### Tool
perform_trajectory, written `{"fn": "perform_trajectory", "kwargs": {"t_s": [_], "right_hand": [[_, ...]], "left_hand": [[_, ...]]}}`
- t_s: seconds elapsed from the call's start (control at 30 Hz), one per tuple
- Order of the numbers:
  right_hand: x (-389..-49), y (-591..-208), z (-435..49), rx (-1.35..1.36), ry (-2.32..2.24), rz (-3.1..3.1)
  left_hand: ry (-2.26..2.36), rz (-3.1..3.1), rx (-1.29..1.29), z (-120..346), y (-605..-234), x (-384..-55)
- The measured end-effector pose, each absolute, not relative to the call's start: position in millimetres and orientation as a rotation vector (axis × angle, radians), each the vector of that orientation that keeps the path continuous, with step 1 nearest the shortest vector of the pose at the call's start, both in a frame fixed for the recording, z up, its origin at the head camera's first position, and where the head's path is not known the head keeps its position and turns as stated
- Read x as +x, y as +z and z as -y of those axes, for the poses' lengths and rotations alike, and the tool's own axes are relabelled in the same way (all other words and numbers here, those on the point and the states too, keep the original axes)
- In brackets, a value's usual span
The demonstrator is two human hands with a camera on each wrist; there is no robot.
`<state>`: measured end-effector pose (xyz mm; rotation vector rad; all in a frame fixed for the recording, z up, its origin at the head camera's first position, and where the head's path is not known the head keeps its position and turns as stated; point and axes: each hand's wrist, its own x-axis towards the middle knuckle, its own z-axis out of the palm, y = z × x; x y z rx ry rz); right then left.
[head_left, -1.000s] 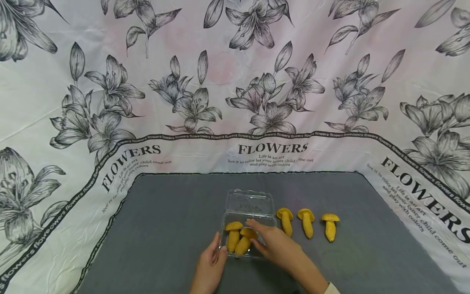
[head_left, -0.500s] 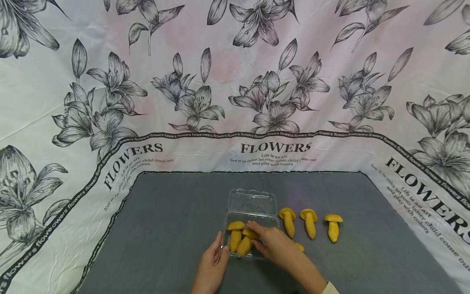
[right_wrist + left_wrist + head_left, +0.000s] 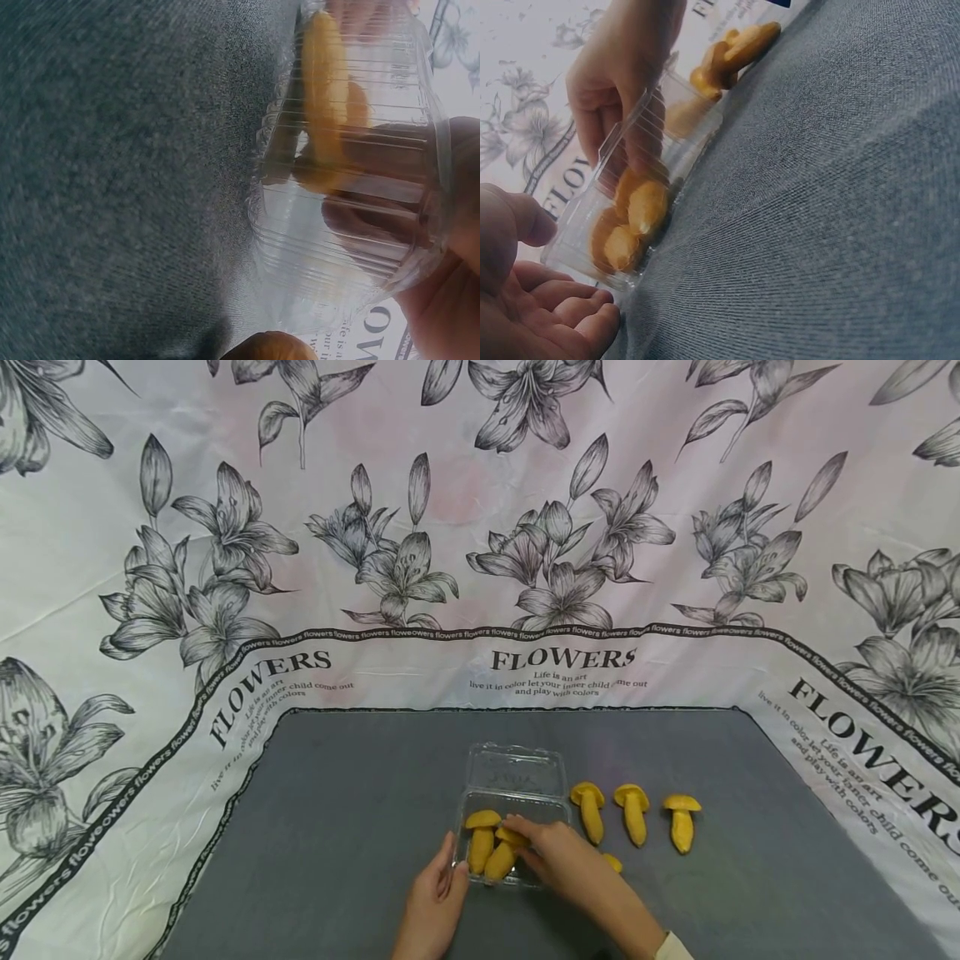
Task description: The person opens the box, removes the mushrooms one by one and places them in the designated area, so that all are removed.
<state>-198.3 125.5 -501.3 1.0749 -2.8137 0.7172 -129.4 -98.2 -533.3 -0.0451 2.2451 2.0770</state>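
Observation:
In the head view a clear plastic clamshell box lies on the grey cloth with its lid folded back. Inside it, two yellow mushrooms lie side by side: the left mushroom and a tilted one. My right hand reaches in from the right and pinches the tilted mushroom at its cap, as the right wrist view shows through the ribbed wall. At the box's left end is my left hand, thumb tip at the rim and relaxed fingers along the outside of the near corner.
Right of the box stand three mushrooms in a row: one nearest the box, a middle one and a far one. Part of another mushroom shows behind the right wrist. A flower-printed cloth borders the grey surface.
The head view has shifted slightly. The right fingers cover a little more of the tilted mushroom's cap, and a mushroom's edge now shows beside the right wrist. The left hand stays at the box.

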Motion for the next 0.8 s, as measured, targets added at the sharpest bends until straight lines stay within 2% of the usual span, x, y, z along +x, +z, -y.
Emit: {"fn": "perform_trajectory", "kwargs": {"t_s": [0.8], "right_hand": [[-196.6, -501.6, -124.2, 0.94, 0.637, 2.707]], "left_hand": [[2.087, -2.293, -0.037, 97.3, -532.6, -127.3]]}}
